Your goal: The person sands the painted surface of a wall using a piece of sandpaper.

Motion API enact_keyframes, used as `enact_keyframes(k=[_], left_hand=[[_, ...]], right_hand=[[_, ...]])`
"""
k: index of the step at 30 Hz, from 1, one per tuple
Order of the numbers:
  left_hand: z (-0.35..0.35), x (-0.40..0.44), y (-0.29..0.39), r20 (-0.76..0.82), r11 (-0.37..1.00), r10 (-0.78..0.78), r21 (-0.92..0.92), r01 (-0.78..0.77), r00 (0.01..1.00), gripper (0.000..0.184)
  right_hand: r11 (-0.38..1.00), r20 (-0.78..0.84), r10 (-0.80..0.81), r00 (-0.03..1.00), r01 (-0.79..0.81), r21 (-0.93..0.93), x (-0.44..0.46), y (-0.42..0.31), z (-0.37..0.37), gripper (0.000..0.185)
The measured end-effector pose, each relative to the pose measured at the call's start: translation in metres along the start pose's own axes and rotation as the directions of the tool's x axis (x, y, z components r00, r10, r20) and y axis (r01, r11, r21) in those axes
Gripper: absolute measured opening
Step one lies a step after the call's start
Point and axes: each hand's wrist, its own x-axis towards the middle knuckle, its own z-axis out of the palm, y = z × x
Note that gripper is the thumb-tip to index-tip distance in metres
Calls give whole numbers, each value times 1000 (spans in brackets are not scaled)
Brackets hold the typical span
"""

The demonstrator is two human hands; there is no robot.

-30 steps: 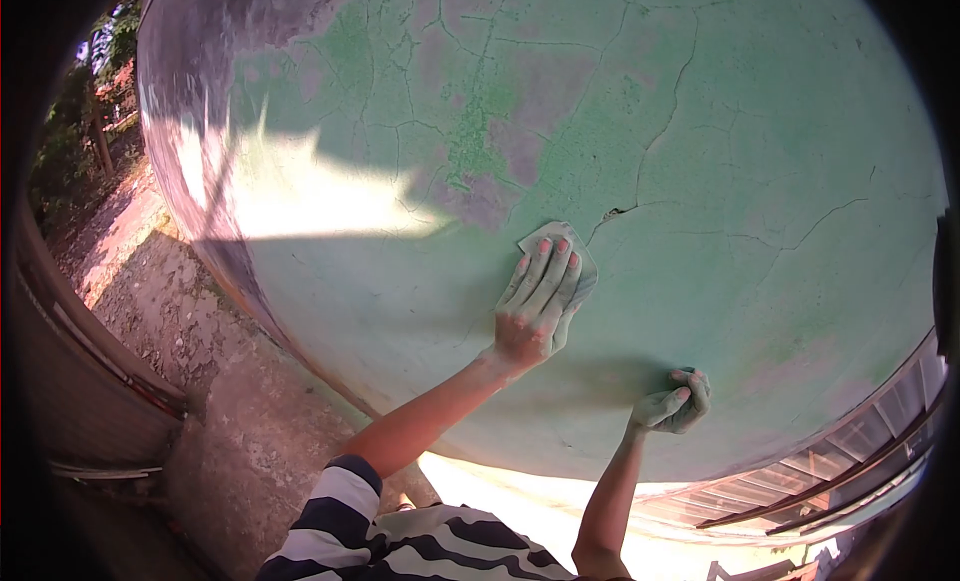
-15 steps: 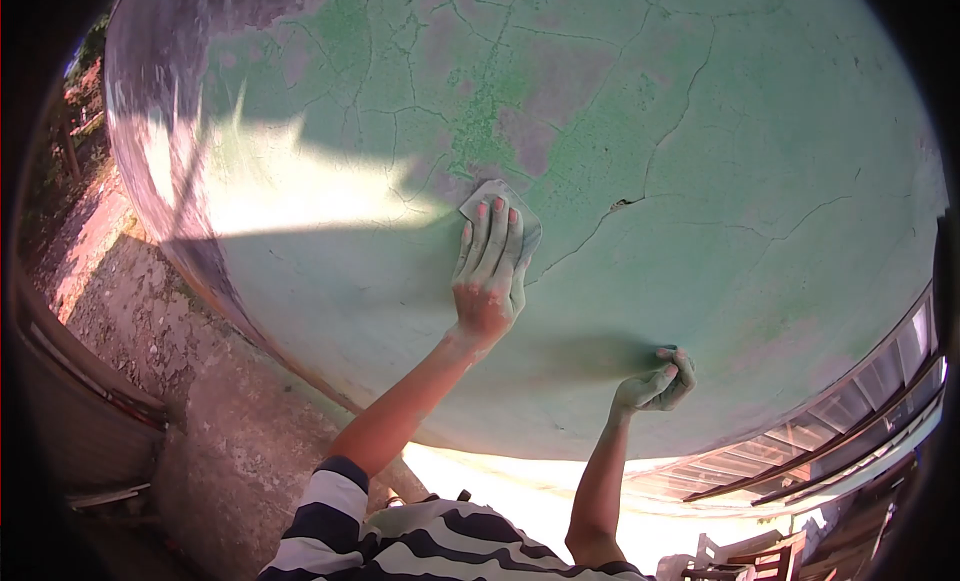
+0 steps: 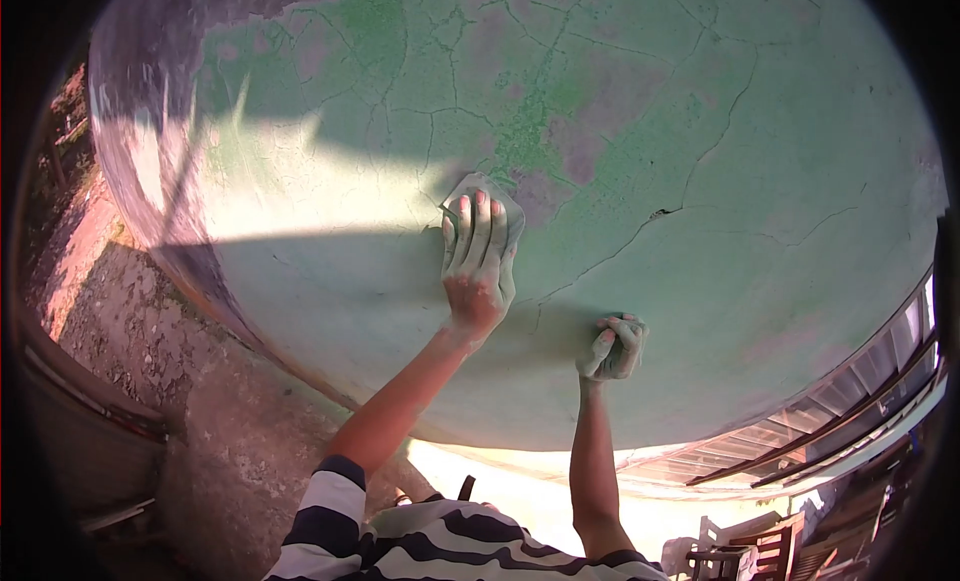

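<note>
A large curved wall with worn green paint and several branching cracks fills most of the head view. My left hand lies nearly flat against it, fingers stretched upward over a pale grey sheet of sandpaper pressed to the surface. The sheet's edges show above and to the right of the fingers. To the right and lower down, my right hand is curled into a fist close to the wall; whether it touches cannot be told, and the inside of the fist is hidden. Greenish-grey dust coats both hands.
A bright sunlit patch crosses the wall left of my left hand. Rough concrete ground runs below at the left. At the lower right stand wooden chairs and a slatted structure.
My left hand and the sandpaper have shifted slightly left along the wall. My right hand has moved left and up, still curled. The view has turned slightly.
</note>
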Motion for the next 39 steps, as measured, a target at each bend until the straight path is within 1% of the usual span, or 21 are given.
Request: enact_keyframes(k=[2, 3, 5, 8, 10, 12, 16, 18, 20, 21, 23, 24, 26, 28, 29, 31, 33, 35, 37, 38, 39], left_hand=[[11, -47, 9, 137, 988, 70, -147, -50, 988, 55], [13, -68, 9, 136, 986, 73, -161, -51, 988, 55], [13, -102, 10, 287, 956, 285, -148, -252, 914, 55], [3, -75, 4, 279, 945, 311, -191, -265, 908, 56], [-1, -41, -2, 224, 965, 220, -191, -179, 949, 55], [-7, -3, -7, 114, 990, 69, -132, -54, 991, 54], [-4, -11, -16, 74, 989, 21, -148, -9, 997, 56], [8, -68, -13, 215, 972, 158, -204, -114, 964, 55], [12, -108, -8, 298, 952, 280, -208, -224, 913, 49], [11, -106, -10, 300, 954, 278, -201, -224, 913, 49], [10, -100, -15, 263, 924, 382, -132, -359, 886, 49], [8, -90, -19, 268, 928, 371, -124, -350, 889, 49], [3, -51, -33, 167, 952, 307, -68, -300, 937, 50], [-9, -2, -40, 32, 996, 2, -91, 1, 999, 52], [-8, 7, -43, 36, 996, 2, -87, 1, 999, 52], [-10, 15, -49, -66, 995, -81, -71, 77, 995, 49], [7, -31, -33, -31, 991, -70, -114, 66, 997, 53], [13, -95, -18, 151, 988, 102, -130, -83, 983, 52], [12, -125, -12, 206, 971, 222, -135, -197, 953, 51], [12, -127, -18, 203, 974, 210, -123, -188, 956, 51], [7, -118, -26, 244, 968, 246, -109, -225, 938, 51]], right_hand=[[999, 5, -24, 1000, 24, -28, 1, 0, 0, 12], [999, 5, -30, 1000, 30, -40, 2, 0, 1, 12], [996, 37, -15, 999, 18, -85, 3, -3, 0, 11], [992, 38, -28, 999, 33, -125, 3, -1, 0, 11], [990, 43, -29, 999, 34, -136, 3, -2, 1, 11], [989, 41, -26, 999, 32, -144, 3, -2, 2, 11], [985, 35, -42, 998, 47, -168, 3, -1, 3, 11], [983, 34, -43, 999, 48, -177, 2, -1, 3, 11], [980, 35, -56, 998, 62, -187, 3, -1, 4, 11], [982, 34, -53, 998, 58, -181, 3, -1, 4, 11], [979, 56, -67, 996, 76, -189, 5, -2, 2, 11], [981, 64, -63, 996, 74, -180, 5, -2, 2, 11], [981, 57, -80, 995, 89, -172, 4, 0, 1, 11], [980, 55, -82, 995, 91, -176, 3, 1, 2, 11], [978, 52, -86, 995, 94, -186, 3, 2, 2, 11], [977, 53, -83, 995, 92, -194, 3, 1, 2, 11], [976, 59, -80, 995, 90, -197, 2, 1, 3, 11], [972, 56, -92, 994, 102, -212, 2, 1, 3, 10], [976, 57, -91, 994, 100, -191, 1, 3, 2, 10], [978, 52, -90, 995, 98, -185, 1, 4, 2, 10], [976, 57, -93, 994, 102, -192, 1, 3, 1, 10]])
